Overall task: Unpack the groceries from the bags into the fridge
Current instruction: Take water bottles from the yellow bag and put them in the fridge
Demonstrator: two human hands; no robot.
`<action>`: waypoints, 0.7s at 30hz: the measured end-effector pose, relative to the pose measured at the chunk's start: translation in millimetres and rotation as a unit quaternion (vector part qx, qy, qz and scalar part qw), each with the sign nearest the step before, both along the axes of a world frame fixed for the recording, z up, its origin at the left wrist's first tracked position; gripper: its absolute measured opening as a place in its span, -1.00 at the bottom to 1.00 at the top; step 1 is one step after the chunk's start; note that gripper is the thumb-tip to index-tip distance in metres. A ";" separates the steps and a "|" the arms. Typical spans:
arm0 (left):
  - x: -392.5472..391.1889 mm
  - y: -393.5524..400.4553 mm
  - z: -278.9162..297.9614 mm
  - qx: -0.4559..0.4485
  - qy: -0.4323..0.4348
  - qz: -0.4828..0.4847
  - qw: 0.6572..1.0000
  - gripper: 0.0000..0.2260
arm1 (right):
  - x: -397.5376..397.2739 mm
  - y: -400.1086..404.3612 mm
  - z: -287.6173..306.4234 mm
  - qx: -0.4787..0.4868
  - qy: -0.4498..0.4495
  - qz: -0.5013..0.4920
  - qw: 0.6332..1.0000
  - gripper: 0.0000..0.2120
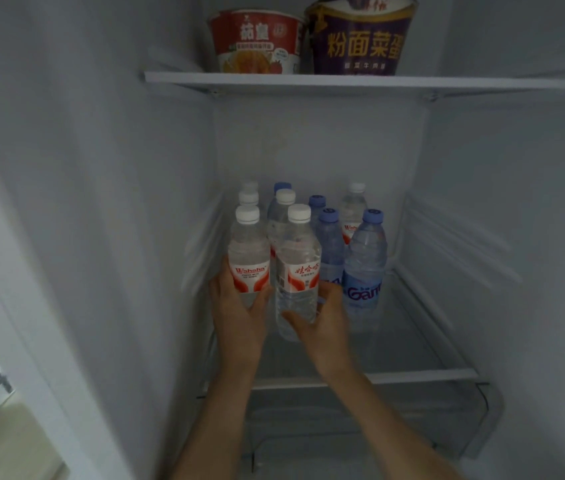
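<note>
Inside the open fridge, both my hands reach onto the lower glass shelf (423,370). My left hand (237,315) wraps the base of a white-capped, red-labelled water bottle (249,258) at the left. My right hand (322,322) grips another white-capped, red-labelled water bottle (297,268) beside it, fingers around its lower half. Both bottles stand upright at the front of a cluster of several water bottles. A blue-capped, blue-labelled bottle (365,265) stands just right of my right hand.
Two instant noodle cups, one red (256,43) and one purple (359,36), sit on the upper shelf (481,83). A clear drawer (447,420) lies below the glass shelf. The fridge's white side walls close in left and right. The shelf's right front is bare.
</note>
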State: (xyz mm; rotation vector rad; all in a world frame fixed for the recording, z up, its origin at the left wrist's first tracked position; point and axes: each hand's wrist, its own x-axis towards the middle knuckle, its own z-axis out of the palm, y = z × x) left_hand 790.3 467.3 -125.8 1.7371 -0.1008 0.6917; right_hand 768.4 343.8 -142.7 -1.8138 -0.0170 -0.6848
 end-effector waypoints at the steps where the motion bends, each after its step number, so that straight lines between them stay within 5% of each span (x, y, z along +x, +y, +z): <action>1: 3.8 1.2 -0.5 -0.004 -0.002 0.000 1.000 -0.34 | 2.3 1.1 0.7 -0.003 -0.002 -0.002 1.000 -0.43; 13: 6.0 -0.6 -8.7 -0.018 -0.045 0.012 0.999 -0.37 | 9.1 14.9 1.8 -0.025 -0.019 -0.008 0.999 -0.44; 21: -9.2 -3.0 -28.8 -0.021 0.032 0.034 0.999 -0.27 | -13.0 -5.0 2.7 -0.027 0.054 0.028 0.998 -0.51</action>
